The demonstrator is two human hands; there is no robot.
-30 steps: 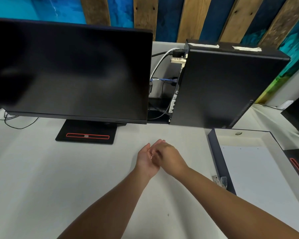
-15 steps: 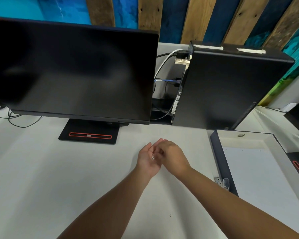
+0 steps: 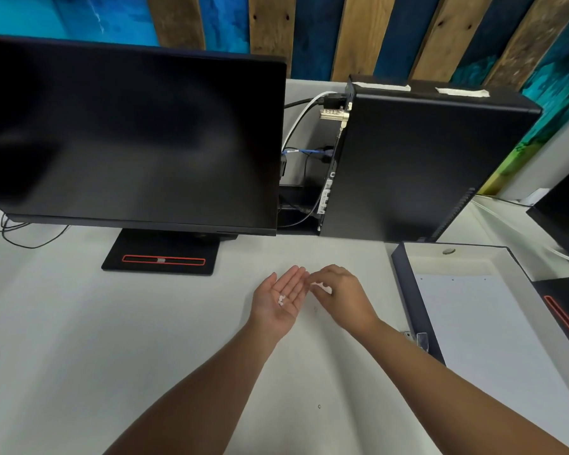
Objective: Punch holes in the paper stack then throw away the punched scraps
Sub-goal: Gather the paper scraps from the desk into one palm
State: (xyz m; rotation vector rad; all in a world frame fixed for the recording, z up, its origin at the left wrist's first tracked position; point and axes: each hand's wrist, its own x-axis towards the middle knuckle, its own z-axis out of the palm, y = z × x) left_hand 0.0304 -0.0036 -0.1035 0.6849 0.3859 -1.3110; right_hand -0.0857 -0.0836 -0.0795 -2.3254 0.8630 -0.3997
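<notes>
Head view: a wide look down over a white desk [image 3: 79, 356], both bare forearms reaching in from below.
Monitor: big dark monitor [image 3: 128, 133] fills the left, standing on its flat black base at the back of the desk.
Computer tower: black computer tower [image 3: 424, 165] stands upright just right of the screen, cables running into its rear edge.
Box: shallow dark-edged box [image 3: 404, 290] sits at the right, and inside lies the paper stack [image 3: 493, 349], white and flat, tiny holes faintly visible along its far edge.
Hole punch: a small metal-and-clear piece [image 3: 421, 339] peeks out beside the box's near wall, mostly hidden by the right forearm; probably the punch, but I cannot say for sure.
Left hand: left hand [image 3: 281, 298] is palm up, fingers together and slightly cupped, making a little dish above the desk.
Right hand: right hand [image 3: 339, 290] sits just beside it, fingertips bunched, pinching a few white bits.
Scraps: punched scraps [image 3: 282, 299], small white dots, rest in the left palm; more show at the right fingertips [image 3: 321, 285].
Step in hand: looks like gathering the scraps into one palm ahead of binning.
Doing it well: keep the left palm level and cupped, release low over it, then close the fingers before carrying. These dots are light and will scatter on any draught.
Bin: none in view.
</notes>
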